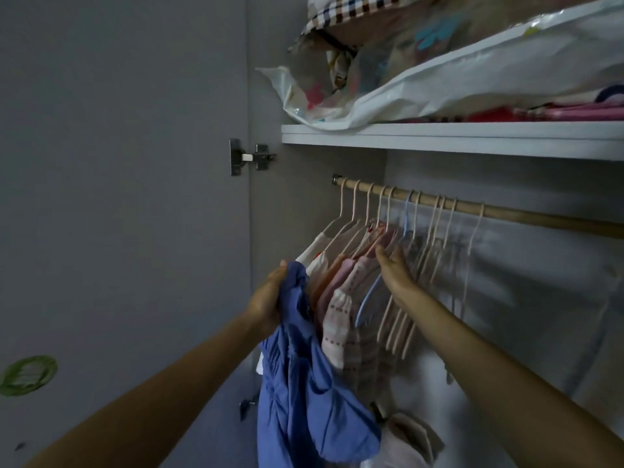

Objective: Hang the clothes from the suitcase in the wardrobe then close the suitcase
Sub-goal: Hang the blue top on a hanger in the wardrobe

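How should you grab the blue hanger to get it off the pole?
Probably by its neck, just under the hook. The blue hanger is empty and squeezed between the striped pink garment and the bare cream hangers, so its sides are crowded. The right hand already reaches in from the front, below the wooden rod. Pinch there, then lift the open hook up and off.

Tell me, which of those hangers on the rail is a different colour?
The blue hanger, about midway along the row on the wooden rail, just above the right hand. All the others are cream.
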